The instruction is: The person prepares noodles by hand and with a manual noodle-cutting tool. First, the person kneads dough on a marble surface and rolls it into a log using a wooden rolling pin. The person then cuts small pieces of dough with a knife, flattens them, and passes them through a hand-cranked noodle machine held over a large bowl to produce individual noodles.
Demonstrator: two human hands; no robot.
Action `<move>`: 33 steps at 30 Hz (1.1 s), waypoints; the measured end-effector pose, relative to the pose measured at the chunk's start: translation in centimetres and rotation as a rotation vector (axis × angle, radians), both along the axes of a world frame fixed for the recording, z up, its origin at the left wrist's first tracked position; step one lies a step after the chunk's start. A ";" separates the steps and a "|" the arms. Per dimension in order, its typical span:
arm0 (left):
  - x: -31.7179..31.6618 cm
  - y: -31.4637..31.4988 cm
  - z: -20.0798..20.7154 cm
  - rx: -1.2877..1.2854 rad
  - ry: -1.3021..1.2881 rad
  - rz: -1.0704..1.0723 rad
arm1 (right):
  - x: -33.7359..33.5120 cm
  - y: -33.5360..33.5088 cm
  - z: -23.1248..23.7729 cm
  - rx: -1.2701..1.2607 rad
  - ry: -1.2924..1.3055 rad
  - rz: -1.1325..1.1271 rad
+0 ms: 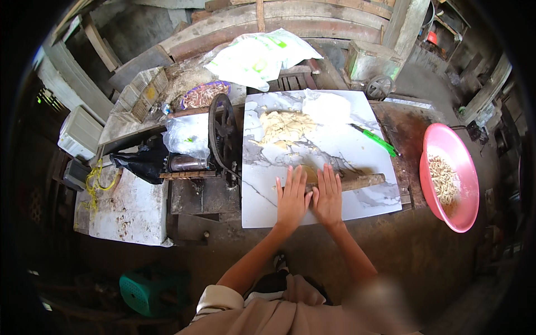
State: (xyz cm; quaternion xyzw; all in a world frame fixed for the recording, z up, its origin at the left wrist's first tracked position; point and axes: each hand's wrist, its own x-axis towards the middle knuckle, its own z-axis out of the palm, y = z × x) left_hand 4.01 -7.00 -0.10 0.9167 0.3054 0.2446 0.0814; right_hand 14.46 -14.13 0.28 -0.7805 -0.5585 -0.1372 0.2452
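Both my hands lie palm down, side by side, on a wooden rolling pin (363, 182) over the near part of a white marble-patterned board (265, 215). My left hand (292, 198) has its fingers stretched out and pointing away. Close beside it, my right hand (328, 196) rests flat, thumb near the left thumb. A piece of yellowish dough (310, 174) shows partly beyond the fingers; the hands hide the rest. Farther back on the board sits a crumbly dough mass (286, 127), with white powder around it. Next to it are a white plastic bag (328, 106) and a green-handled knife (377, 139).
A pink basin (468, 173) with small pale pieces stands at the right. Left of the board is a hand-cranked machine with a dark wheel (223, 131). Behind are a purple-rimmed tray (192, 89) and a large white sack (259, 56). A green stool (137, 293) stands lower left.
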 end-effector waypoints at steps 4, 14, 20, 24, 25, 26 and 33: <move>-1.9 -2.6 -0.8 -0.080 -0.118 -0.084 | -1.0 -3.4 0.6 -0.022 0.081 0.067; 1.2 0.6 1.5 -0.098 -0.187 -0.226 | 8.3 -5.6 2.6 -0.134 0.056 0.270; 10.0 2.2 3.2 -0.029 -0.257 -0.257 | 14.5 -3.2 2.1 -0.009 0.055 0.097; 16.4 1.8 0.9 -0.049 -0.265 -0.290 | 18.8 -1.9 0.6 -0.007 0.043 0.059; 17.5 1.1 0.5 -0.079 -0.267 -0.270 | 19.3 -1.9 0.4 -0.015 0.057 0.044; 18.6 0.8 0.2 -0.108 -0.270 -0.249 | 19.9 -1.7 0.3 -0.024 0.071 0.029; 23.2 0.7 0.4 -0.112 -0.220 -0.060 | 25.4 1.0 1.7 0.033 0.240 -0.022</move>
